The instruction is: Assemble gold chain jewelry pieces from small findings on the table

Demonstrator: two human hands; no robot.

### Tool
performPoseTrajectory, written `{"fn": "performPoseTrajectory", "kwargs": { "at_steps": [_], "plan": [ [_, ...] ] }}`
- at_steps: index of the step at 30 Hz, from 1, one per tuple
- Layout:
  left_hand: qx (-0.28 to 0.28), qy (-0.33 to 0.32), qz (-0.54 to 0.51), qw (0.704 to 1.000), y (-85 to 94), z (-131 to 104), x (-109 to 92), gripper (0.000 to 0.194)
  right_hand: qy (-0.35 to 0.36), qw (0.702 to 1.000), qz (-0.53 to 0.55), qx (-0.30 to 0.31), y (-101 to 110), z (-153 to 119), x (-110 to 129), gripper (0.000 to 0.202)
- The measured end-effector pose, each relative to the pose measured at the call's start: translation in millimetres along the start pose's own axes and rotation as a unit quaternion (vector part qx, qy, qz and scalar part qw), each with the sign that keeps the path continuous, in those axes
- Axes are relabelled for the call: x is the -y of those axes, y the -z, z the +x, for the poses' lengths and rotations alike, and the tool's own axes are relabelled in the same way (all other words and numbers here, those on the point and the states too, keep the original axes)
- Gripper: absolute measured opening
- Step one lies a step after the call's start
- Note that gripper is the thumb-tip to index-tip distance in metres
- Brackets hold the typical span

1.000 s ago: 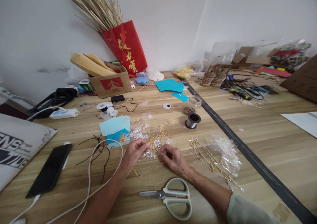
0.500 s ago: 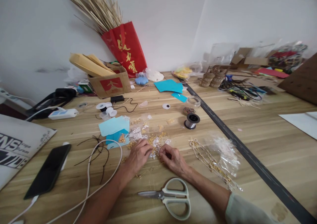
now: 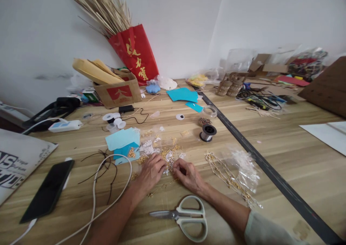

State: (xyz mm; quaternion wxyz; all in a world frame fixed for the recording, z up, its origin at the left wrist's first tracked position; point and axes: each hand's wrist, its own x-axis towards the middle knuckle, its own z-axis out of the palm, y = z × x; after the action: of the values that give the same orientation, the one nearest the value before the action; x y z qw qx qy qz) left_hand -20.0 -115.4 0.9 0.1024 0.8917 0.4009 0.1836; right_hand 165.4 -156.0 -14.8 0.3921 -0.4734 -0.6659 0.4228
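Note:
Gold and silver beads lie in a loose pile on the wooden table. My left hand is at the pile's near left edge, fingers bent and pressed together; what they hold is too small to make out. Just right of it, my right hand is closed in a pinch, its fingertips close to the left ones, on something too small to name. A thin gold chain lies below and between the hands. Nearer the front edge rest scissors with pale handles, pointing left.
Necklace chains and a clear plastic bag lie to the right. Behind stands a wire spool. Blue cards, a white cable and a black phone are on the left.
The whole view has shifted slightly, so things on the table appear a little further left. Both hands keep nearly the same place and pose at the bead pile.

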Motion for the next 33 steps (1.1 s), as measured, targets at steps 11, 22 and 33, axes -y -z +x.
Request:
{"fn": "performPoseTrajectory", "kwargs": {
  "at_steps": [11, 22, 33],
  "plan": [
    [-0.090, 0.060, -0.168, 0.980, -0.2, 0.4, 5.3, 0.011, 0.000, 1.000, 0.006, 0.001, 0.0, -0.2, -0.1, 0.008],
    [-0.080, 0.161, -0.364, 0.914, 7.5, -0.3, 2.6, 0.010, -0.006, 1.000, 0.012, 0.005, 0.4, -0.2, 0.1, 0.008],
    [-0.071, 0.261, -0.526, 0.806, 10.6, 3.7, -9.9, 0.016, -0.004, 1.000, -0.003, 0.001, 1.1, -0.3, 1.8, 0.009]
  ]
}}
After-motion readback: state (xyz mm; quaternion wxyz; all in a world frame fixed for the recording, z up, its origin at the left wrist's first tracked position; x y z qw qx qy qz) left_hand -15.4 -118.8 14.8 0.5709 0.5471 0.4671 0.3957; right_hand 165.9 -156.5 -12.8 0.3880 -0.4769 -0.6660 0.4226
